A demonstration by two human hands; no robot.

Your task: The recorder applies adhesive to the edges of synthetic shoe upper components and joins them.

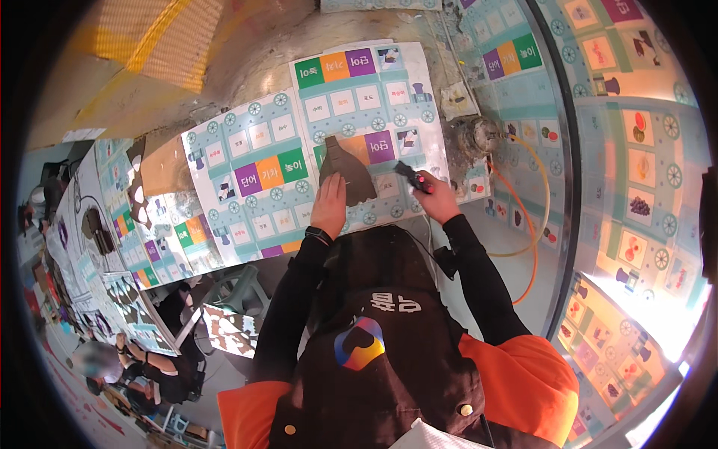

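A dark brown flat piece [349, 173], wide at the bottom with a narrow neck at the far end, lies on the printed sheets covering the work table. It looks like leather, though its material is not certain. My left hand [330, 203] rests flat on its left part, fingers stretched out. To the right of the piece, my right hand [440, 200] is closed around a small black hand tool [408, 176] with a red glow near the fingers. The tool's tip points to the upper left, a little apart from the brown piece; its exact kind cannot be told.
Printed sheets [258, 138] with coloured blocks and wheel pictures cover the table. At the right stand a round metal fitting [482, 136], yellow and orange hoses [529, 258] and sheet-covered clear panels [636, 172]. A stool [238, 290] and another person [153, 367] are at the lower left.
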